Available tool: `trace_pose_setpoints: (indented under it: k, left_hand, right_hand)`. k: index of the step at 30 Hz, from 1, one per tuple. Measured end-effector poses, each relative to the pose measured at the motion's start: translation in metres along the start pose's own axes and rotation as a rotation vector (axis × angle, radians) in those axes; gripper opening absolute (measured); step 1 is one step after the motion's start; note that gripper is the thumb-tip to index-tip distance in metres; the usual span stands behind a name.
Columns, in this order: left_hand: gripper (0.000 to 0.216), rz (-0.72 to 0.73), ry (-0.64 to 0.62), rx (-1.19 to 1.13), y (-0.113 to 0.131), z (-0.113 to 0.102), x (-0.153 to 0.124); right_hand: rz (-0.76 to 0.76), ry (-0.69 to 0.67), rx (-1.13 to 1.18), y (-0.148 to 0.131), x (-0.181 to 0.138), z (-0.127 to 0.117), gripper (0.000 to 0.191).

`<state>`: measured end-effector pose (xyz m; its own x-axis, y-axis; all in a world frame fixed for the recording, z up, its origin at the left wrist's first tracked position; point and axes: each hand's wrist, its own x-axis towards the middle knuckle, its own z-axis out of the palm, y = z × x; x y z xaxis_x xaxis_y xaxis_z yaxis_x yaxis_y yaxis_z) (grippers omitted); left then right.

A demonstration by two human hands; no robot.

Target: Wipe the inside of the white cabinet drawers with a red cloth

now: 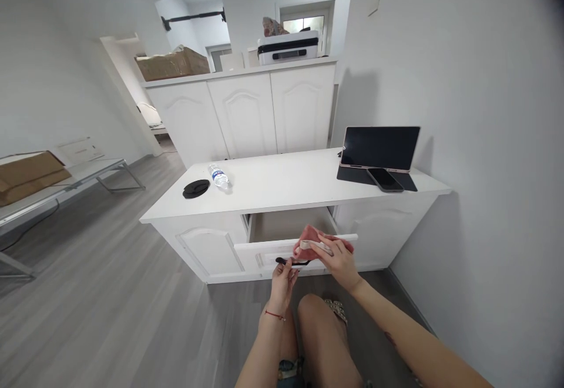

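Observation:
My right hand (340,260) is closed on a folded pink cloth (306,236) with a whitish band or edge, held against the front of a pulled-out white drawer (250,254). My left hand (284,279) has its fingers closed at the black drawer handle (299,263), just below the cloth. Part of the handle is hidden by the cloth and fingers. The drawer's grey-beige inside shows behind its front panel. It belongs to a low white cabinet (282,179).
On the cabinet top are a clear water bottle (219,177), a round black object (196,189), a tablet (380,148) on a stand and a phone (385,179). A taller cabinet (241,112) stands behind. To the right is a wall (493,141).

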<state>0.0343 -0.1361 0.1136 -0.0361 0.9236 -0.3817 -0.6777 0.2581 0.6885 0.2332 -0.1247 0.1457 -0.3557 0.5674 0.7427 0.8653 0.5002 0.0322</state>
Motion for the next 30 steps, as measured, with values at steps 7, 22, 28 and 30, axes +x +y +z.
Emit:
trace_pose_setpoints:
  k: [7, 22, 28, 30]
  left_hand:
    - [0.048, -0.008, 0.015, -0.004, 0.001, 0.001, -0.001]
    - [0.044, 0.006, 0.101, -0.054, -0.008, 0.004, 0.002]
    - [0.036, -0.007, 0.108, -0.104, -0.01, 0.01, 0.002]
    - [0.027, -0.037, 0.111, -0.137, -0.009, 0.014, 0.0]
  right_hand:
    - [0.103, 0.139, -0.047, 0.032, -0.04, -0.002, 0.046]
    - [1.093, 0.446, 0.261, -0.052, -0.078, 0.088, 0.055]
    - [1.5, 0.564, 0.576, -0.08, -0.063, 0.121, 0.073]
    - [1.477, 0.513, 0.887, -0.091, -0.057, 0.127, 0.069]
